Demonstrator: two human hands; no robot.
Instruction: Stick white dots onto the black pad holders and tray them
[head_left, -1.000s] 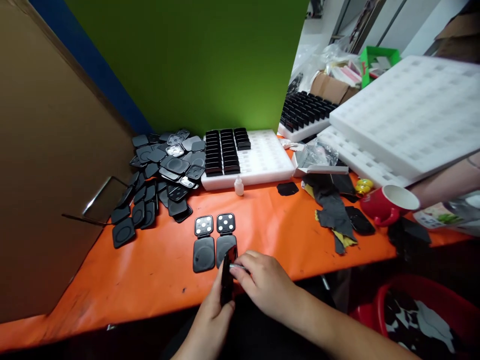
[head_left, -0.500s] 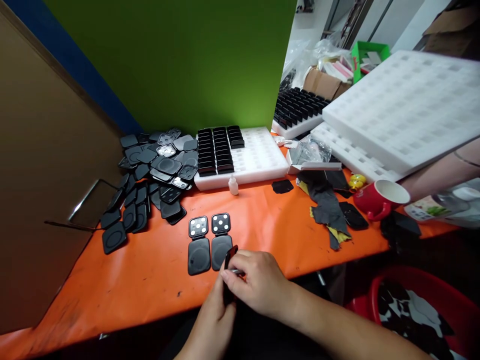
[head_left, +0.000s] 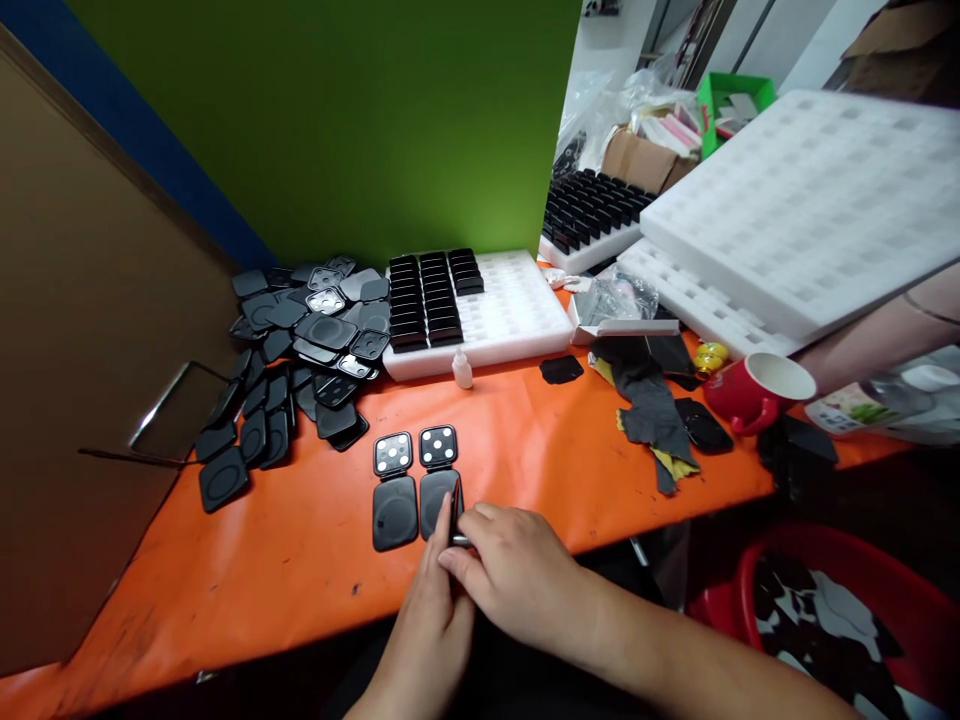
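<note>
At the table's front edge, my left hand grips a thin black plate, seen nearly edge-on and mostly hidden by my fingers. My right hand presses against it from the right, thumb and fingers pinching a small silver ridged rod; its exact kind does not show. Just beyond my hands, two opened black hinged cases lie side by side. The left case lies uncovered, its upper flap dotted with white circles. My fingers partly overlap the lower half of the right case.
A heap of black cases lies at the left. Behind stands a white foam tray with rows of black pieces. A small white bottle, grey cloth and red mug are on the orange table. Another person's arm reaches in from the right.
The black plate has turned more edge-on, and my left fingers now stretch up along it. Both hands stay together in about the same place. The whole view has shifted slightly.
</note>
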